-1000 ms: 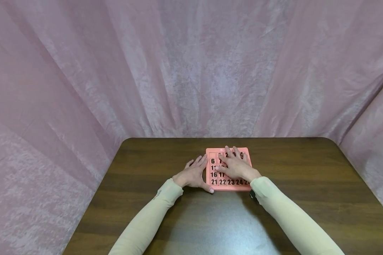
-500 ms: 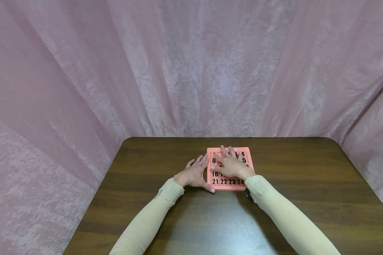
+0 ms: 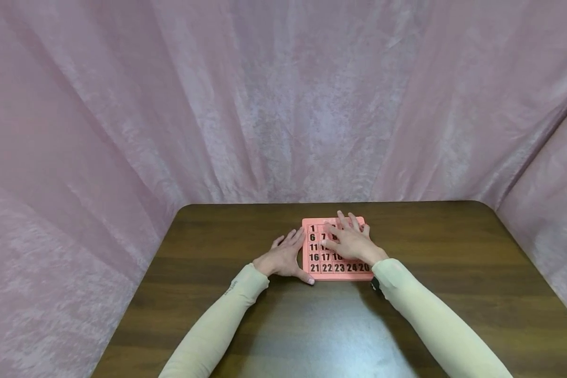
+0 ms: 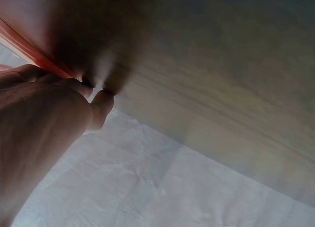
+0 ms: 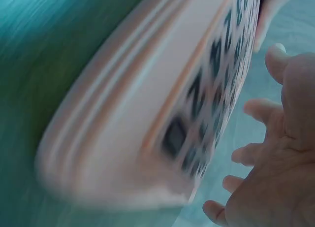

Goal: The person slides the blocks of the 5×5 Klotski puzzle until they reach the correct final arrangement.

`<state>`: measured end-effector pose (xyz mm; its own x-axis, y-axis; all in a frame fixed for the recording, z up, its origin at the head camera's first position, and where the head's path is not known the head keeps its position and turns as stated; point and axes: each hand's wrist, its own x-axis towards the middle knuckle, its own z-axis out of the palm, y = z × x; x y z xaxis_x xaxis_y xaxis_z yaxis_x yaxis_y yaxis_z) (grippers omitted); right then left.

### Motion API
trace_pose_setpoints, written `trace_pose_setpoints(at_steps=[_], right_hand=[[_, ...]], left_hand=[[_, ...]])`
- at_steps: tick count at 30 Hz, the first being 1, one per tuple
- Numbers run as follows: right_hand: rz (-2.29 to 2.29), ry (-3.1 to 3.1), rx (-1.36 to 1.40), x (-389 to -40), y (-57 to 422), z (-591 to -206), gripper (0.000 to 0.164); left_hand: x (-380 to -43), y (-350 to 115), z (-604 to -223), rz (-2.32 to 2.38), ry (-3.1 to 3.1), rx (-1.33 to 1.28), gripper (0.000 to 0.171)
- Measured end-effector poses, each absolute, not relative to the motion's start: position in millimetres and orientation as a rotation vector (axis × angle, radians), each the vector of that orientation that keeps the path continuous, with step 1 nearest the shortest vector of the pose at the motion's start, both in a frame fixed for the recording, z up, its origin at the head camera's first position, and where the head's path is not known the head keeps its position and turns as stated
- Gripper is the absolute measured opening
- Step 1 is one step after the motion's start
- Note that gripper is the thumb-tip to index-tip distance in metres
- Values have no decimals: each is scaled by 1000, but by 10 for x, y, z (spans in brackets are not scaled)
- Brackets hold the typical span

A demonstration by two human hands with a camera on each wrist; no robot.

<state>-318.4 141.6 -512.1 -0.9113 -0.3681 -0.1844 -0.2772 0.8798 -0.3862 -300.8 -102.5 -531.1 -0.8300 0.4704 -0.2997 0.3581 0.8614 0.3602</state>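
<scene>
A pink number slide puzzle [image 3: 333, 268] lies flat on the table, its square tiles marked with black numerals. My left hand [image 3: 282, 259] lies along its left side, fingers straight at the edge and the thumb at the near left corner. Over the upper middle tiles, my right hand [image 3: 354, 244] is spread with its fingers reaching toward the far edge, hiding much of the upper right. The numeral 1 shows in the far left corner. In the right wrist view the puzzle's ridged side [image 5: 113, 99] looms close, with the right hand's loosely bent fingers [image 5: 263, 111] over the numbered face.
The brown wooden table [image 3: 453, 273] extends on both sides, with a bright glare in front of the puzzle. A pink velvet curtain [image 3: 312, 105] hangs behind the table's far edge. A small dark object [image 3: 375, 285] shows under the right wrist.
My right hand slid left over the puzzle, then back right. The 1 tile shifted left into the far left corner, which was a gap. My left hand stayed at the edge.
</scene>
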Motion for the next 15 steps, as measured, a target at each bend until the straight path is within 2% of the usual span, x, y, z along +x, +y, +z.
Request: trace_pose_setpoints(at_steps=[7, 15], right_hand=[[-507, 2809, -458, -3184, 1633, -5115, 69], [-505, 2823, -460, -3176, 1625, -5134, 67]], left_hand=[[-3006, -1026, -5312, 384, 2672, 614, 145], [-3008, -1003, -5333, 401, 2653, 605, 145]])
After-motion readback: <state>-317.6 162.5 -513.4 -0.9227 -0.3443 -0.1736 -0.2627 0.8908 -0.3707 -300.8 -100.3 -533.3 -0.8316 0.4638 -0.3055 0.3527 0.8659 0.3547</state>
